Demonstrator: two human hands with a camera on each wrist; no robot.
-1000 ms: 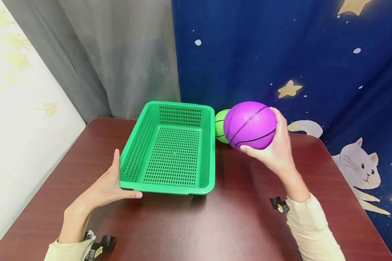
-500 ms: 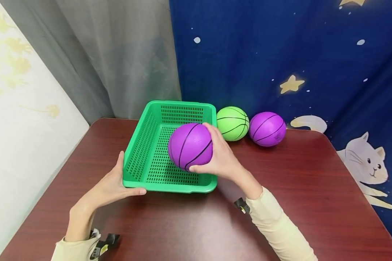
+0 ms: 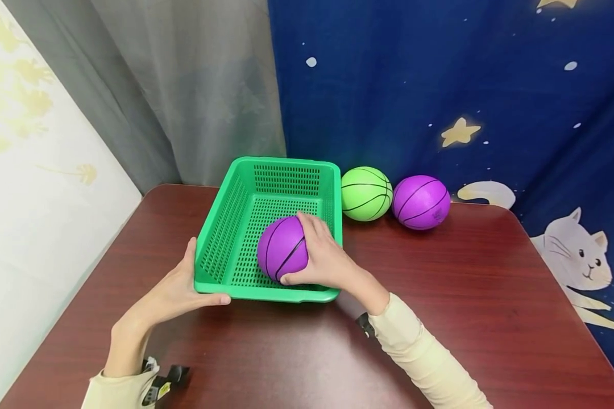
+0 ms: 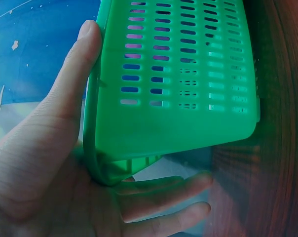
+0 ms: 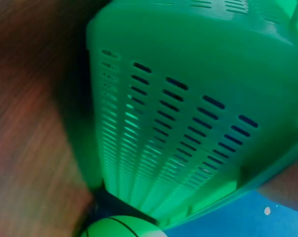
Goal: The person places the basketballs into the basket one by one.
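Observation:
A green perforated plastic basket [image 3: 225, 227] stands on the table. In the head view, my right hand [image 3: 324, 255] grips a purple ball with black basketball lines [image 3: 280, 249], low inside the basket near its front right. My left hand [image 3: 169, 291] braces the basket's front left corner. The left wrist view shows this hand [image 4: 60, 153] with its thumb along the rim and its fingers straight beyond the corner. From the right wrist, the basket's outer wall [image 5: 188, 64] fills most of the view, and the purple ball is hidden.
A lime green ball [image 3: 365, 194] sits against the basket's right side, with a second purple ball [image 3: 421, 202] beside it. Behind the dark red wooden table [image 3: 471, 284] hang a grey curtain [image 3: 210, 85] and a blue curtain [image 3: 389, 85] printed with stars.
My right hand has carried the purple ball leftward from in front of the green ball, then down into the basket. The second purple ball has come into view. My left hand stays at the corner.

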